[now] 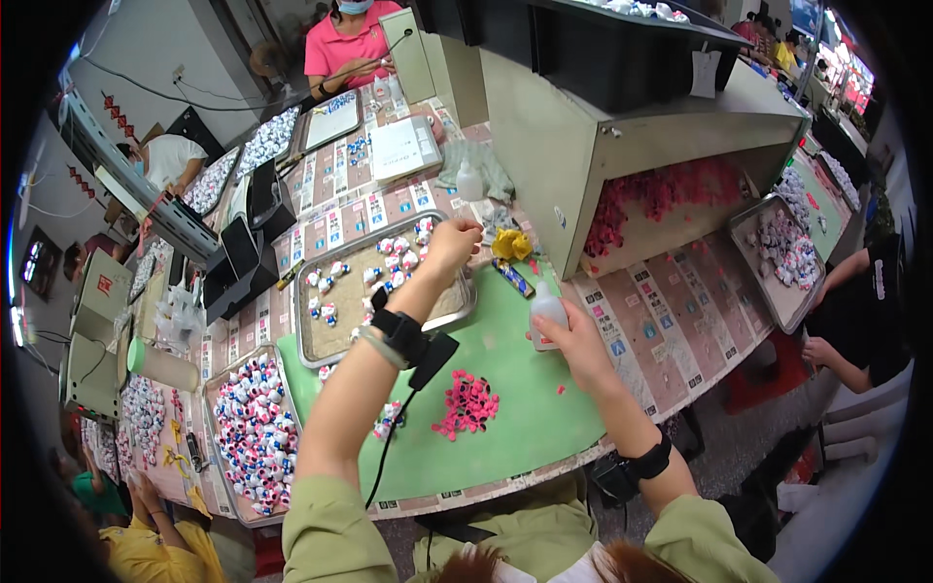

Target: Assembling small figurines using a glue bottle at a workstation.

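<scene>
My right hand [580, 342] is wrapped round a small translucent squeeze bottle [547, 309], held upright over the green mat [530, 408]. Above the far right corner of a metal tray [303, 340], my left hand [455, 243] is closed, its fingertips pinched together. Whatever may be between those fingertips is too small or hidden to make out. Small white, blue and pink figurines [397, 255] stand and lie apart in that tray, partly behind my left forearm. A loose heap of small bright pink pieces [466, 403] lies on the mat between my arms, with several figurines [387, 420] beside it.
At left, another tray [231, 500] is heaped with figurines. A yellow crumpled cloth [510, 244], a blue and yellow tube [513, 277] and another bottle [468, 182] sit beyond my hands. A shelf box [544, 160] holds pink pieces at right. Co-workers sit around the tables.
</scene>
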Action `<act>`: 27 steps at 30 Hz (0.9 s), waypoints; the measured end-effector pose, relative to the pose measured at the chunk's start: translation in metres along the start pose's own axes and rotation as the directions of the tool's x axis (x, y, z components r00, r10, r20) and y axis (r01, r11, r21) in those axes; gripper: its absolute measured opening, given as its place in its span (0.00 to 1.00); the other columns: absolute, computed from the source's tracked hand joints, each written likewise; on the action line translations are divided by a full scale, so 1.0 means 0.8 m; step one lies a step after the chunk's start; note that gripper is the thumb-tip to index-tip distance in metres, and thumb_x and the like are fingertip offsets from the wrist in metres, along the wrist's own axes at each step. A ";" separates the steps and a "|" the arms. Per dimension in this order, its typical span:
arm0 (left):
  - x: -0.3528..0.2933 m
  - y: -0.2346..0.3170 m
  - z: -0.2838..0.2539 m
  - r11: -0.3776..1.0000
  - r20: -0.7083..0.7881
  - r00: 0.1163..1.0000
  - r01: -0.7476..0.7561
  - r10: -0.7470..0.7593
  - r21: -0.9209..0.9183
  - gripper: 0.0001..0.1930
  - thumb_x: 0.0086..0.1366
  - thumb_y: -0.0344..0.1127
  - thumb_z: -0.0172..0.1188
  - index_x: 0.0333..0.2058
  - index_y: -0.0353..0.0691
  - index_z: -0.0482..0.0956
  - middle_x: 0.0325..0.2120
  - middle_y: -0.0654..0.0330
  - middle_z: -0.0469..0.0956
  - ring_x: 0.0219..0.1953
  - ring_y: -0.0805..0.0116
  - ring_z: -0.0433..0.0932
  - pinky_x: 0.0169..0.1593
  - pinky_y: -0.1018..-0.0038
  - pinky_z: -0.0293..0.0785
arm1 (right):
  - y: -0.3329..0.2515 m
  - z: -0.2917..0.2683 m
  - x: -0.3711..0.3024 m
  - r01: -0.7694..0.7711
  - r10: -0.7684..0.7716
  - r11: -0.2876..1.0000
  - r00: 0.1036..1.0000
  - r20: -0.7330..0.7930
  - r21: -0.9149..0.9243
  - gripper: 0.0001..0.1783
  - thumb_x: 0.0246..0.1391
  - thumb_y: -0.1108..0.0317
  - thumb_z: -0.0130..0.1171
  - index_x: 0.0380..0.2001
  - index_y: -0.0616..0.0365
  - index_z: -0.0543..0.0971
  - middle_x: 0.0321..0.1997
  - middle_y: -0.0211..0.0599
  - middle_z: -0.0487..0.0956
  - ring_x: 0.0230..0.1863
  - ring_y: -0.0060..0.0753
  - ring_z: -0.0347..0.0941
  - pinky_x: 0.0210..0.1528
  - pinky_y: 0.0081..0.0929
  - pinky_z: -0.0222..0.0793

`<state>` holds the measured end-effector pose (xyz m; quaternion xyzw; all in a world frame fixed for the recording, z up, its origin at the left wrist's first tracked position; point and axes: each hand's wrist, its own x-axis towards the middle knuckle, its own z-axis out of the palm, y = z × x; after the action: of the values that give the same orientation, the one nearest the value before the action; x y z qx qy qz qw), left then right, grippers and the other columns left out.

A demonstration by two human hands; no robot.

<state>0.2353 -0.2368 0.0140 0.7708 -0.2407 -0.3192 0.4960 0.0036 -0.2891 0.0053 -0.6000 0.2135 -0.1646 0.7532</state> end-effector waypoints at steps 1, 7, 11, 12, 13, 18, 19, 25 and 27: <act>0.002 0.002 0.009 0.997 -0.063 0.998 0.023 -0.028 -0.076 0.11 0.56 0.35 0.49 0.38 0.39 0.71 0.27 0.65 0.73 0.27 0.77 0.71 0.28 0.82 0.67 | -0.002 0.001 0.002 0.004 -0.003 1.000 1.000 -0.019 0.012 0.14 0.46 0.64 0.55 0.34 0.63 0.70 0.29 0.29 0.71 0.29 0.16 0.67 0.31 0.16 0.63; 0.015 -0.004 0.018 0.903 0.082 0.984 0.176 -0.157 -0.391 0.08 0.56 0.32 0.52 0.34 0.36 0.70 0.27 0.62 0.72 0.27 0.75 0.71 0.31 0.82 0.69 | -0.019 0.007 0.015 -0.079 0.079 0.997 0.997 0.014 -0.011 0.16 0.48 0.65 0.53 0.39 0.60 0.68 0.31 0.30 0.72 0.30 0.20 0.71 0.28 0.18 0.68; -0.002 -0.006 0.016 0.847 0.111 0.977 0.212 -0.180 -0.487 0.08 0.56 0.31 0.52 0.35 0.37 0.69 0.28 0.60 0.73 0.29 0.72 0.73 0.34 0.78 0.71 | -0.017 0.010 0.025 -0.119 0.120 0.993 0.993 0.014 -0.025 0.16 0.47 0.64 0.54 0.39 0.60 0.68 0.31 0.30 0.72 0.30 0.20 0.70 0.27 0.18 0.68; -0.005 -0.005 0.017 0.853 0.106 0.979 0.203 -0.174 -0.481 0.08 0.56 0.30 0.52 0.35 0.37 0.69 0.28 0.60 0.73 0.30 0.71 0.73 0.35 0.77 0.72 | -0.017 0.006 0.027 -0.116 0.116 0.993 0.993 0.007 -0.023 0.17 0.46 0.64 0.54 0.38 0.61 0.68 0.31 0.30 0.72 0.30 0.20 0.70 0.26 0.18 0.69; -0.005 -0.004 0.020 0.856 0.110 0.981 0.195 -0.162 -0.479 0.08 0.56 0.30 0.52 0.36 0.37 0.68 0.28 0.60 0.73 0.31 0.71 0.73 0.35 0.76 0.72 | -0.019 0.001 0.027 -0.112 0.111 0.993 0.994 -0.009 -0.026 0.17 0.46 0.63 0.55 0.38 0.61 0.69 0.31 0.30 0.72 0.30 0.19 0.70 0.26 0.18 0.69; -0.009 -0.023 0.021 0.915 0.041 0.988 0.155 -0.151 -0.372 0.12 0.53 0.31 0.56 0.35 0.31 0.68 0.29 0.57 0.73 0.28 0.71 0.73 0.30 0.81 0.72 | -0.015 -0.004 0.030 -0.121 0.121 0.993 0.993 -0.001 -0.014 0.16 0.47 0.64 0.53 0.39 0.59 0.68 0.31 0.30 0.72 0.30 0.21 0.71 0.25 0.19 0.68; -0.013 -0.018 0.026 0.949 0.052 0.991 0.136 -0.126 -0.286 0.12 0.52 0.31 0.56 0.34 0.31 0.69 0.27 0.58 0.72 0.27 0.72 0.73 0.29 0.81 0.72 | -0.015 -0.003 0.030 -0.121 0.121 0.992 0.993 -0.003 -0.021 0.16 0.48 0.64 0.53 0.39 0.59 0.68 0.31 0.30 0.72 0.30 0.21 0.71 0.25 0.19 0.68; -0.015 -0.022 0.040 0.950 0.057 0.996 0.080 -0.066 -0.301 0.08 0.52 0.33 0.57 0.29 0.34 0.72 0.23 0.63 0.72 0.25 0.77 0.71 0.28 0.83 0.69 | -0.012 0.000 0.033 -0.107 0.108 0.994 0.994 0.016 -0.033 0.17 0.47 0.63 0.53 0.39 0.60 0.68 0.31 0.30 0.71 0.30 0.19 0.70 0.23 0.17 0.68; -0.019 -0.021 0.038 0.907 0.096 0.993 0.097 -0.062 -0.410 0.08 0.55 0.33 0.55 0.32 0.36 0.71 0.26 0.63 0.73 0.28 0.76 0.72 0.32 0.82 0.70 | -0.012 -0.005 0.032 -0.107 0.107 0.993 0.994 0.001 -0.041 0.18 0.47 0.63 0.54 0.39 0.61 0.68 0.31 0.31 0.71 0.29 0.19 0.70 0.22 0.16 0.68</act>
<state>0.2035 -0.2383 -0.0066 0.6439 -0.1560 -0.4138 0.6243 0.0233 -0.3075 0.0109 -0.6032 0.2474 -0.1188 0.7489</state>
